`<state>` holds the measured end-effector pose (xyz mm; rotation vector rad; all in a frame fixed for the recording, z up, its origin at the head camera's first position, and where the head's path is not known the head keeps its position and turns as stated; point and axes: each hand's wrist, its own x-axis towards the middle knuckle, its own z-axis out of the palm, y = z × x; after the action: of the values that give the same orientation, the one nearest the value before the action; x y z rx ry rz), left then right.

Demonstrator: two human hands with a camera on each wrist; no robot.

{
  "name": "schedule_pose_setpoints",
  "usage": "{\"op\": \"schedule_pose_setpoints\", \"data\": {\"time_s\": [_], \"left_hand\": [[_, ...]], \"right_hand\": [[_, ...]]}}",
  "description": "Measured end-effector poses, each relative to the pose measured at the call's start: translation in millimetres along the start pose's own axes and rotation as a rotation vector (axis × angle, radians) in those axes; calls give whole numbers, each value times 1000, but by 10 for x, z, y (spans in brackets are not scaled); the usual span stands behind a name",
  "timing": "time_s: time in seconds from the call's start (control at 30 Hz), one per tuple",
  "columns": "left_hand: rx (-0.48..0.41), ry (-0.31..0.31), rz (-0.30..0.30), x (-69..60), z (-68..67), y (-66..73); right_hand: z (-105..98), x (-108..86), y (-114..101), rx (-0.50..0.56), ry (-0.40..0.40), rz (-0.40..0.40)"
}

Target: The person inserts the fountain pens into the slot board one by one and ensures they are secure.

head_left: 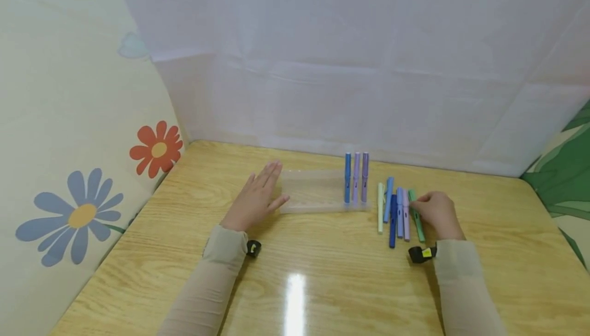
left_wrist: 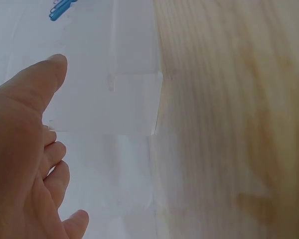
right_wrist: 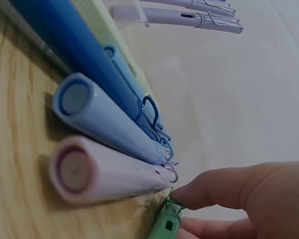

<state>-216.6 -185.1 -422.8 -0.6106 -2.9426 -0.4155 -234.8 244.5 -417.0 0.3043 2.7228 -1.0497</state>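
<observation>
The fingers (right_wrist: 224,186) of the right hand (head_left: 435,213) are closed in a pinch on a slim green plastic pen (head_left: 419,228) near its upper end; those of the left hand (head_left: 251,205) lie extended.

The surface is a yellowish wood-grain table (head_left: 350,285) with a bright streak of reflected light near its front. A creased, pale lilac-grey cloth backdrop (head_left: 322,59) hangs behind it. The cream wall covering (head_left: 60,100) at left shows a red flower (head_left: 159,149) and a larger blue flower (head_left: 80,216); big green leaves (head_left: 562,172) show at right.

The left fingers rest nearly together, thumb spread away, at the left end of a clear plastic rack (head_left: 295,207); whether they press on it I cannot tell. Three pens, blue (head_left: 348,177), light purple (head_left: 356,177) and darker purple (head_left: 365,177), stand at its right end.

The pinched pen is rightmost in a loose group on the table: pale green (head_left: 380,208), light blue (head_left: 388,200), dark blue (head_left: 393,221), periwinkle (head_left: 400,213) and pale pinkish-lilac (head_left: 406,215) pens lie to its left.
</observation>
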Motion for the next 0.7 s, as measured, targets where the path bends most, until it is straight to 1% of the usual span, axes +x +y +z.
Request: {"op": "schedule_pose_setpoints", "data": {"time_s": [0.23, 0.7], "left_hand": [[12, 19, 10, 0, -22, 14], [20, 21, 15, 5, -13, 10]], "right_hand": [[13, -12, -9, 11, 3, 15], [17, -22, -12, 0, -9, 29]]}}
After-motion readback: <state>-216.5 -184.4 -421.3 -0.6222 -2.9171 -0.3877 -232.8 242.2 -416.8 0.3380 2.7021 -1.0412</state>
